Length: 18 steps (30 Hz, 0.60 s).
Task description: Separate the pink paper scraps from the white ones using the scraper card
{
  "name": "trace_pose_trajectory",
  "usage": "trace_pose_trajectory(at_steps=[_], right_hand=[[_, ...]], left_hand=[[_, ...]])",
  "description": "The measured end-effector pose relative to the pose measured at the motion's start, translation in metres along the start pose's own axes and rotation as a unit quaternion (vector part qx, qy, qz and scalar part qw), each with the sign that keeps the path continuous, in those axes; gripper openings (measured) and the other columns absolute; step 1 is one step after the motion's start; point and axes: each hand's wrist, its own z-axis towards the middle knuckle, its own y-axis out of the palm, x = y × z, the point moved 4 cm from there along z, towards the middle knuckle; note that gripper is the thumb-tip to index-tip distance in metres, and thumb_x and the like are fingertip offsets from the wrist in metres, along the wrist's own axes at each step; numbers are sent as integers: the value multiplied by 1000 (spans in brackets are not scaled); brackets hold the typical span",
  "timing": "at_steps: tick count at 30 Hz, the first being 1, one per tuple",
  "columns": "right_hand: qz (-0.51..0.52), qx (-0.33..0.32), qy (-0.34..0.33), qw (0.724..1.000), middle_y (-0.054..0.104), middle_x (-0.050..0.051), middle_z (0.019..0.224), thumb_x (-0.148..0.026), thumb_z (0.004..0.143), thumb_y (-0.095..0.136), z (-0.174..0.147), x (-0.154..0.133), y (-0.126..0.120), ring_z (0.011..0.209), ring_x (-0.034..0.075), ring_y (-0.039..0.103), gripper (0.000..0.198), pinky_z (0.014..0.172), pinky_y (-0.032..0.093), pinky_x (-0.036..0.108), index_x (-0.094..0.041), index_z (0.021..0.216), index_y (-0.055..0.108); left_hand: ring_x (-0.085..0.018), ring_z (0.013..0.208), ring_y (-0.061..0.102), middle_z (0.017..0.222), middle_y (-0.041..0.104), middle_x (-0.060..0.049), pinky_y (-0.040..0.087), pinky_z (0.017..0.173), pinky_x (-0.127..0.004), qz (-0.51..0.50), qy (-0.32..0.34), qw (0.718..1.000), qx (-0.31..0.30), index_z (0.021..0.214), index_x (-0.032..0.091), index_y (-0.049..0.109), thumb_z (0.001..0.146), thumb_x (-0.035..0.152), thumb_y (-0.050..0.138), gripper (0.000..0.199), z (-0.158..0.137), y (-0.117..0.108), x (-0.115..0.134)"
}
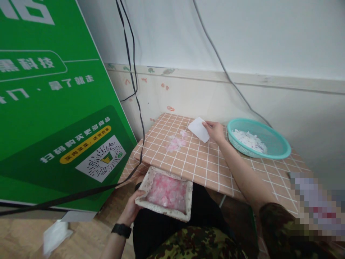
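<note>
My left hand (132, 205) grips the left side of a fabric-lined box (188, 201), its fingers partly behind the rim. Many small pink and translucent pieces (167, 190) fill the box, which is held over my lap below the table's front edge. My right hand (215, 131) pinches the right corner of a white card (198, 129) above the table. To the left of the card, a small pile of pink and whitish pieces (176, 141) lies on the checked tablecloth (199, 162).
A turquoise plastic basket (280, 147) with white pieces (249, 140) stands on the right of the table. A big green machine (67, 90) rises on the left, and a black cable (141, 122) hangs in front of it. At the right edge, something is pixelated.
</note>
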Motion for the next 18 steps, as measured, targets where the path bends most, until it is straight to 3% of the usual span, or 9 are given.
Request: trace_pose_trajectory(at_steps=[3,6,12,18], right_hand=[[-8,-42,-28,999,73,7,86,-46,86,49,26,-18,10,74,23,66,40,62,44,27,-18,104,72],[-26,-70,-96,993,73,6,93,-43,85,54,36,-43,22,82,23,67,33,67,45,27,-22,103,72],[-95,-129,-235,959,72,6,99,-36,90,48,-14,-73,31,87,23,68,33,72,46,30,-26,115,66],[-31,-112,-221,968,69,4,105,-40,91,47,-48,-70,1,90,22,67,34,77,49,30,-25,114,66]], left_hand=[[-18,51,56,57,66,-3,43,54,-31,7,4,1000,14,68,13,69,60,32,67,21,-3,1,2],[-19,53,56,57,65,-3,43,56,-31,25,6,999,24,68,14,69,58,36,69,24,-5,2,5],[-18,51,54,55,63,-2,43,55,-30,3,4,1000,-11,70,14,69,62,33,66,21,-3,2,3],[-21,55,58,62,67,-5,43,56,-33,20,7,1000,-6,77,14,70,60,35,65,28,-5,6,5]])
